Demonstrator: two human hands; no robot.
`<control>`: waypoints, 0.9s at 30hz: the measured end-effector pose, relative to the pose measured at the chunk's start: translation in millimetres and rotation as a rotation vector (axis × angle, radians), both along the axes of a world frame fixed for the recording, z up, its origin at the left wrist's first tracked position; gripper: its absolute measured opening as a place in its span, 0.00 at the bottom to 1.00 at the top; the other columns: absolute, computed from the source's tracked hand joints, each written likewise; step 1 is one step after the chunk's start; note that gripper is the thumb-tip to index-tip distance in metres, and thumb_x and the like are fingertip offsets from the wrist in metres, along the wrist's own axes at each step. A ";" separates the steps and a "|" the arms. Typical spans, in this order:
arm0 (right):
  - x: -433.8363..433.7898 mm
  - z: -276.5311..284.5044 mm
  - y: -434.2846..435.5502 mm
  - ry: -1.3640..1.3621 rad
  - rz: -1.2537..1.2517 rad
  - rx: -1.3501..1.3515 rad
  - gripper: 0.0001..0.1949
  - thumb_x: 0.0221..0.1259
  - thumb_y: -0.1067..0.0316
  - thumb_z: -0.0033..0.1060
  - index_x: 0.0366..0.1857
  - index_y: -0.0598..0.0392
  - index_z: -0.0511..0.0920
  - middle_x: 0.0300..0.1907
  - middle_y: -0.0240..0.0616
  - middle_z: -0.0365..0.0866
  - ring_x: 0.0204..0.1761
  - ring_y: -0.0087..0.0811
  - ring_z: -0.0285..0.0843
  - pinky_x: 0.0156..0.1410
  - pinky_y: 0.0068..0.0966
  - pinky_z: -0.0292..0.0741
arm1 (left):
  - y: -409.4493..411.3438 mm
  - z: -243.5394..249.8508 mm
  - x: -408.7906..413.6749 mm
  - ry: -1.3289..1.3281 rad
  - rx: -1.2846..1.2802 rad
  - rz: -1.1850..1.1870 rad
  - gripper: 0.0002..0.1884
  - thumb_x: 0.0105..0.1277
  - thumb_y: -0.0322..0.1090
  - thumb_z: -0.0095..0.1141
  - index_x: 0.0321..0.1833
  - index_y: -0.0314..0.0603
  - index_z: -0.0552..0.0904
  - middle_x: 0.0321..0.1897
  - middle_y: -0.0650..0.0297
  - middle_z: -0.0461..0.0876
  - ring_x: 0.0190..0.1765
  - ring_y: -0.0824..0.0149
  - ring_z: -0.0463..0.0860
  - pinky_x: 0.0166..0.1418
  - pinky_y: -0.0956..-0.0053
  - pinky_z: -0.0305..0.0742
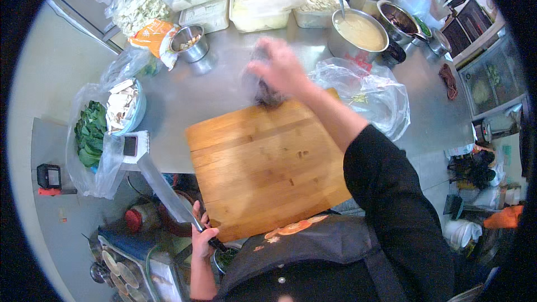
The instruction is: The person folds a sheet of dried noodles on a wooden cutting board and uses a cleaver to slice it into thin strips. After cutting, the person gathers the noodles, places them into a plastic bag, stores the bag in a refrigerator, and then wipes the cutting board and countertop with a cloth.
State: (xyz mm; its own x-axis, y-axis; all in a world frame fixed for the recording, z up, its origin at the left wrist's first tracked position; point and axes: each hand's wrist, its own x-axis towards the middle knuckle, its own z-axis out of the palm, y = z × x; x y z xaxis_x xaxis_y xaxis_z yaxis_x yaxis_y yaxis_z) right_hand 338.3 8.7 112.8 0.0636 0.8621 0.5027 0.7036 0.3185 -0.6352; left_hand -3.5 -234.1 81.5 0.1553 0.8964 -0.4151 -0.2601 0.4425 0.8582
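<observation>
Low on the left of the view, my left hand (202, 235) is closed around the black handle of a kitchen knife (165, 188), whose blade points up and left. The same hand is at the near left corner of a wooden cutting board (272, 163), which lies tilted over the table's front edge. My right hand (279, 65) is blurred beyond the board's far edge, fingers spread over a dark, blurred item (266, 92) that looks like a cloth or bag. Whether the fingers grip it cannot be seen.
Sliced mushrooms fill a blue bowl (138, 109) beside bagged leafy greens (90, 130). A steel cup (195, 48), plastic food containers (260, 19) and a pot of pale batter or sauce (358, 33) line the back. A clear plastic bag (377, 100) lies right of the board.
</observation>
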 end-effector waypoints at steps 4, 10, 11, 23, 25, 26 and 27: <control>-117.3 -22.1 -88.1 0.235 0.882 -0.733 0.16 0.58 0.56 0.60 0.39 0.57 0.73 0.34 0.31 0.76 0.40 0.25 0.75 0.45 0.28 0.73 | 4.1 -9.9 2.2 0.182 0.033 -0.076 0.39 0.42 0.24 0.58 0.64 0.38 0.63 0.56 0.55 0.71 0.57 0.61 0.72 0.60 0.66 0.67; -182.6 -60.0 -151.7 0.667 0.949 -0.826 0.13 0.55 0.62 0.53 0.38 0.61 0.77 0.31 0.48 0.81 0.34 0.36 0.79 0.42 0.32 0.75 | 7.5 -21.1 -9.2 0.236 -0.070 -0.161 0.23 0.57 0.34 0.58 0.55 0.38 0.69 0.46 0.60 0.76 0.46 0.67 0.76 0.50 0.72 0.71; -182.8 -70.8 -151.1 0.731 0.927 -0.786 0.13 0.55 0.63 0.52 0.38 0.62 0.77 0.30 0.49 0.81 0.33 0.36 0.79 0.42 0.32 0.75 | 8.0 -24.7 -10.2 0.138 -0.044 -0.095 0.22 0.60 0.40 0.54 0.56 0.40 0.68 0.46 0.59 0.76 0.47 0.65 0.76 0.50 0.70 0.72; 17.7 -85.8 -192.3 1.225 0.261 -0.772 0.14 0.69 0.60 0.44 0.49 0.58 0.70 0.42 0.31 0.76 0.43 0.22 0.73 0.40 0.23 0.78 | 50.2 -93.5 -3.2 0.305 -0.284 0.035 0.20 0.68 0.44 0.48 0.56 0.41 0.66 0.52 0.60 0.73 0.54 0.64 0.71 0.58 0.69 0.65; 52.8 -101.2 -209.9 1.105 0.175 -0.727 0.15 0.69 0.58 0.43 0.49 0.58 0.70 0.41 0.30 0.76 0.41 0.21 0.72 0.41 0.21 0.74 | 58.5 -91.5 0.0 0.524 -0.318 -0.010 0.22 0.67 0.41 0.49 0.59 0.38 0.65 0.52 0.60 0.73 0.56 0.62 0.70 0.62 0.67 0.63; 65.7 -108.3 -219.6 1.110 0.106 -0.688 0.15 0.70 0.58 0.42 0.49 0.57 0.70 0.39 0.29 0.76 0.39 0.21 0.72 0.41 0.20 0.74 | 64.4 -88.0 9.2 0.737 -0.091 0.041 0.23 0.67 0.40 0.49 0.60 0.37 0.64 0.53 0.58 0.72 0.58 0.60 0.70 0.63 0.66 0.62; 73.6 -115.9 -230.4 1.118 0.040 -0.650 0.14 0.70 0.58 0.42 0.48 0.57 0.70 0.37 0.29 0.77 0.37 0.20 0.73 0.40 0.20 0.73 | 70.2 -79.8 21.0 0.945 0.144 0.096 0.24 0.66 0.38 0.49 0.62 0.36 0.63 0.53 0.57 0.72 0.59 0.58 0.69 0.65 0.65 0.61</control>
State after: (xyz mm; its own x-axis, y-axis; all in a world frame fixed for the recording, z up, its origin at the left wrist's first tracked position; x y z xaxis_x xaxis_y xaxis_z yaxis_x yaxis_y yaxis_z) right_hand 411.8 -221.7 -3.1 0.1440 0.9379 -0.3157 -0.3093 -0.2604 -0.9146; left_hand 17.5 -163.9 1.8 -0.2639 0.9400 -0.2160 0.5372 0.3293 0.7765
